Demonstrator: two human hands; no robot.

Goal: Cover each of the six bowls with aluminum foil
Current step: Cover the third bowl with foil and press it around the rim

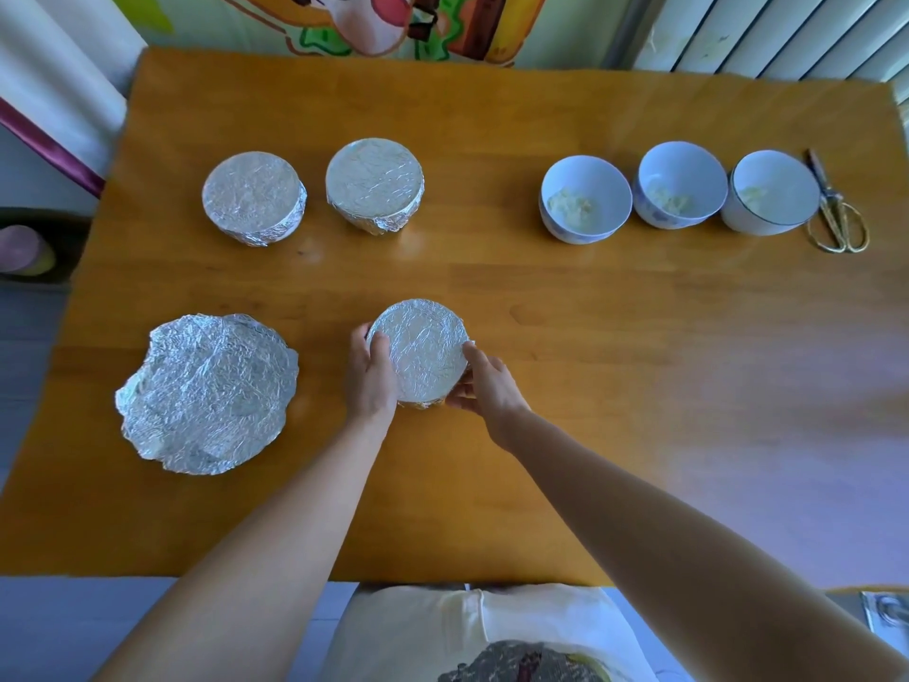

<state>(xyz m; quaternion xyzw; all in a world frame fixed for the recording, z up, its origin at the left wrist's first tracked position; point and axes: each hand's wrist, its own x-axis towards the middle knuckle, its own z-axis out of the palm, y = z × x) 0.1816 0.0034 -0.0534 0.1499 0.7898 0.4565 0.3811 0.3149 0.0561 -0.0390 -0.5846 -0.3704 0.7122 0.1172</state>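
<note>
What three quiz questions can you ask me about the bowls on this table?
1. Count: how many uncovered bowls stand on the table?
2. True or false: the scissors lie beside the back covered bowls.
3. Pick one: the left hand and the right hand both hold A) the scissors, B) a foil-covered bowl, C) an uncovered bowl.

Key
1. Three.
2. False: the scissors lie just right of the rightmost uncovered bowl, far from the back covered bowls.
3. B: both hands grip the near covered bowl at its rim.
</note>
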